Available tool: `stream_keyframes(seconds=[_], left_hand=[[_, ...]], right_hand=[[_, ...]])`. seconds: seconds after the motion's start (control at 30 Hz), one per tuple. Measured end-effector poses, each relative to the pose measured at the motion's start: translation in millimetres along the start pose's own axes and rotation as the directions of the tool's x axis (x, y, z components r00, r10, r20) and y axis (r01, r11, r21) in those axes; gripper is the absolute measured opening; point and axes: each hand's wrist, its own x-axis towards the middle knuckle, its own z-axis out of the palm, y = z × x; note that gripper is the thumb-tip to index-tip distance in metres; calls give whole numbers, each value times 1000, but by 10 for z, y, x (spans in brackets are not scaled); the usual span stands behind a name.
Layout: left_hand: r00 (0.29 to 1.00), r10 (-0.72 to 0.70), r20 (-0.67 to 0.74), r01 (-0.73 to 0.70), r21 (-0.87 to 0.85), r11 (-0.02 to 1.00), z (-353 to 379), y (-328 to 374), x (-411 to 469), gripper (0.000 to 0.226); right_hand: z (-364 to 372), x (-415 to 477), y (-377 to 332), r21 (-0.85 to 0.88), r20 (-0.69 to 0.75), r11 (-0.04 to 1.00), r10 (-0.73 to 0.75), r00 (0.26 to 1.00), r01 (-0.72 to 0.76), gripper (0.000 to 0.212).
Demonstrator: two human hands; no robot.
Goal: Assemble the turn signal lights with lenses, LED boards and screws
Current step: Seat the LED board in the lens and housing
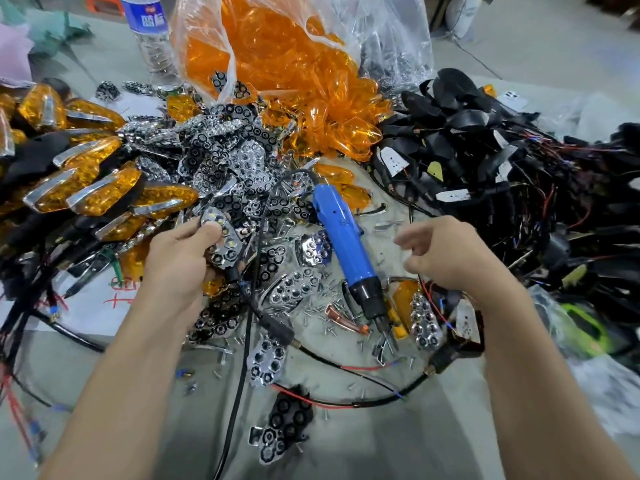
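My left hand grips a turn signal housing with a chrome reflector seated in it, LEDs showing at its top. My right hand hovers over the table, fingers apart and curled, holding nothing. Between the hands lies a blue electric screwdriver, tip pointing toward me. Small screws are scattered around its tip. A heap of chrome reflectors sits beyond my left hand. Orange lenses spill from a clear plastic bag at the back. Black housings with wires and LED boards are piled at the right.
Finished amber lights are stacked at the left. A water bottle stands at the back left. Loose reflectors, a black reflector back and black cables with red wires lie on the grey table near me.
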Motion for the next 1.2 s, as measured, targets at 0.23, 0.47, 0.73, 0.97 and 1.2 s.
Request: stream_keyframes(seconds=[0.23,0.47,0.73,0.97,1.2], left_hand=[[1000,-3,11,3,-18,1000,47,-13,-4,8],[1000,-2,0,2,-66,998,-113,-33,-75,11],[999,-34,-24,32,-84,996,-209,-78,-167,34],[992,-14,-123,8,-48,999,-376,-80,-148,19],[984,-29,-174,26,-21,999,-522,-71,-158,17]], right_hand=[[253,-416,-65,-91,-1,990,104,995,-104,42],[502,-623,-176,-308,-142,938,118,983,-157,33],[557,-688,-209,185,-330,979,148,932,-90,41],[546,-478,-435,285,-337,953,-1,941,103,31],[644,-395,-880,272,-252,942,-126,959,195,28]])
